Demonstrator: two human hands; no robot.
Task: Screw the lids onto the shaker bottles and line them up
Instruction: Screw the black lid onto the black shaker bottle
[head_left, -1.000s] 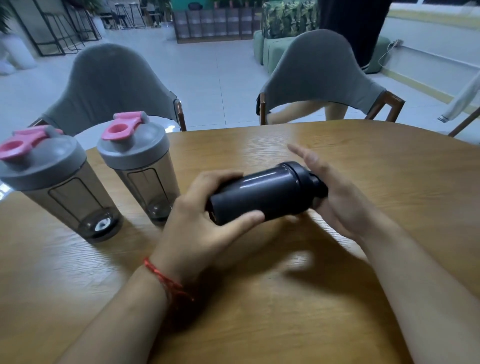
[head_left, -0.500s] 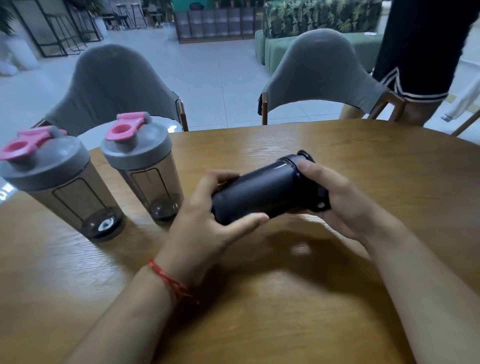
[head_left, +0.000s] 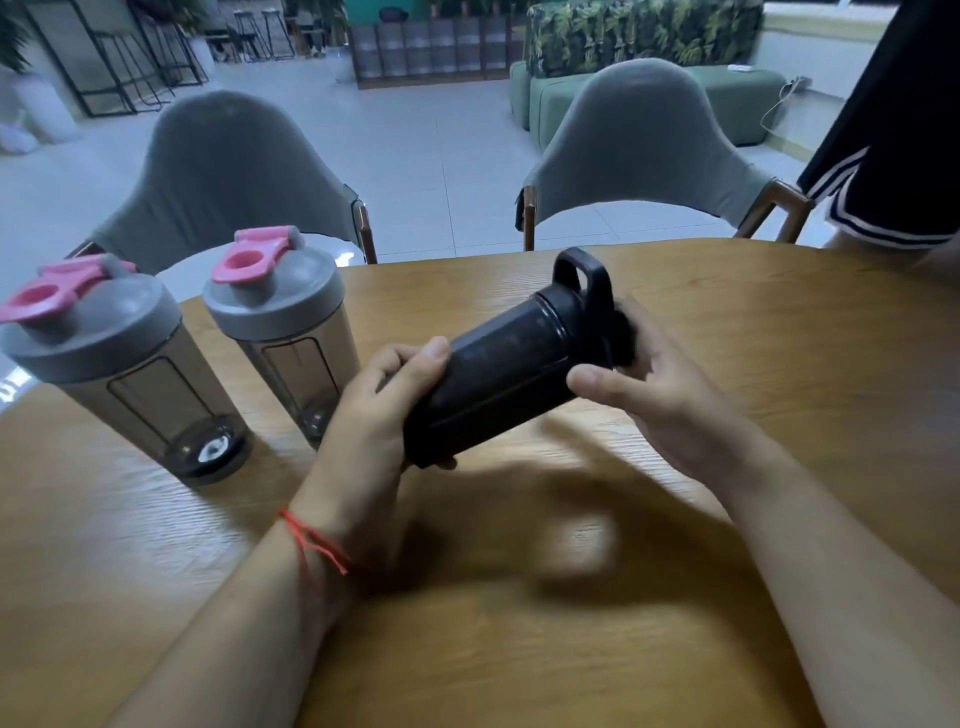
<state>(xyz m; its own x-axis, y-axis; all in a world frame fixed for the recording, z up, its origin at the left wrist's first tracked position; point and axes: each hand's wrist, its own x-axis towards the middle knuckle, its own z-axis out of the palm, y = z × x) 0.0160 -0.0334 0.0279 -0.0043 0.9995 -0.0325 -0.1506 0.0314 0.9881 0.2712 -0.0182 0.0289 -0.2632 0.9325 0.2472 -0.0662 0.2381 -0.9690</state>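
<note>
A black shaker bottle (head_left: 498, 369) is held tilted above the wooden table (head_left: 779, 338), base toward me and black lid (head_left: 582, 296) with its loop handle pointing up and away. My left hand (head_left: 374, 415) grips the bottle's lower body. My right hand (head_left: 660, 389) cups the lid end, thumb forward, fingers behind the lid and blurred. Two smoky clear shaker bottles stand upright at the left, each with a grey lid and pink flip cap: one at the far left (head_left: 119, 369), the other (head_left: 285, 332) beside it.
Two grey chairs stand across the table, one behind the bottles (head_left: 228, 171) and one at centre right (head_left: 644, 145). A person in dark shorts with white stripes (head_left: 893, 171) stands at the table's far right edge.
The black bottle has tipped more upright, its lid end rising so the loop handle shows. My right hand has shifted round the lid. The person at the right has come closer.
</note>
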